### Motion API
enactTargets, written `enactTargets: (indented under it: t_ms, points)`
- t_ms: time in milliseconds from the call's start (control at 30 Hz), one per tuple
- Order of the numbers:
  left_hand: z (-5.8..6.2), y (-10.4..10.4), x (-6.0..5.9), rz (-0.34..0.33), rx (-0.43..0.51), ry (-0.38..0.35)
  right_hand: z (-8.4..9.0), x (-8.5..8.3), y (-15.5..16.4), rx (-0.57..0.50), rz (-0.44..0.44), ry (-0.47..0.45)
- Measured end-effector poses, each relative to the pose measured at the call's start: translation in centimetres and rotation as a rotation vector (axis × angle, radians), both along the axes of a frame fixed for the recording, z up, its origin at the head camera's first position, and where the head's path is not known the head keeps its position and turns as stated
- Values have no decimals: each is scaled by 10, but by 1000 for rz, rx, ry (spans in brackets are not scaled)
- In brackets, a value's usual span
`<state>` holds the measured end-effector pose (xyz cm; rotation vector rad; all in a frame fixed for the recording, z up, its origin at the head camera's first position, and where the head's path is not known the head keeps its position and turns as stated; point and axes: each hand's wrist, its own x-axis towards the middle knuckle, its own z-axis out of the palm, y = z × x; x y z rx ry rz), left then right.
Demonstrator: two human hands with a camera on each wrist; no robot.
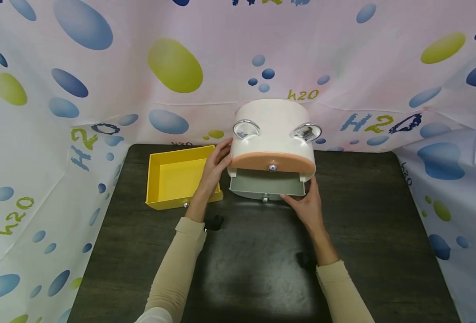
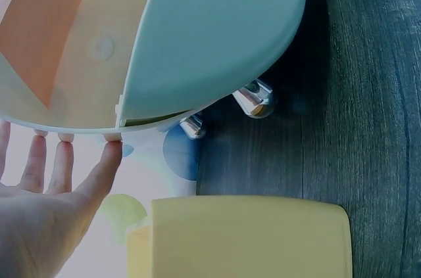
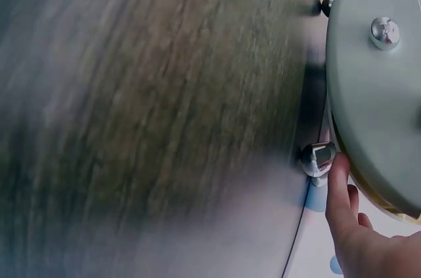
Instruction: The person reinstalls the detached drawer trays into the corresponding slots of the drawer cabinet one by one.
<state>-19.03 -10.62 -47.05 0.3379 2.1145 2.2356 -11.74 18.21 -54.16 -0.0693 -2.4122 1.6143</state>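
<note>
A small white drawer cabinet with rounded sides stands at the table's back, with two chrome oval pieces on top. Its orange front has a silver knob; below it, a grey-green drawer sticks out. My left hand touches the cabinet's left side; in the left wrist view its fairly straight fingertips meet the wall. At the lower right corner my right hand grips the cabinet, thumb by the drawer front and fingers along the side, partly hidden. Silver feet show under the cabinet.
A yellow drawer with a silver knob lies on the dark table, left of the cabinet and partly behind my left hand. Patterned cloth hangs behind the table and along both its sides.
</note>
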Motion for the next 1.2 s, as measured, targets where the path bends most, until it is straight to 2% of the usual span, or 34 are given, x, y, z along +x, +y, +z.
enactTargets:
  t_ms: [100, 333, 467, 700, 1133, 1200]
  points:
    - [-1, 0, 0, 5, 3, 15, 0, -2, -2, -32, 9, 27]
    - [31, 3, 13, -22, -3, 14, -1, -4, -6, -16, 1, 43]
    - [31, 2, 13, -18, -18, 16, -3, -6, -9, -24, -23, 57]
    - [31, 3, 14, -12, -37, 20, -6, -9, -16, -2, -115, 47]
    - [32, 4, 14, -4, -55, 23, -7, -11, -22, 16, -172, 88]
    - [29, 4, 12, -4, -55, 22, -8, -11, -24, 24, -188, 92]
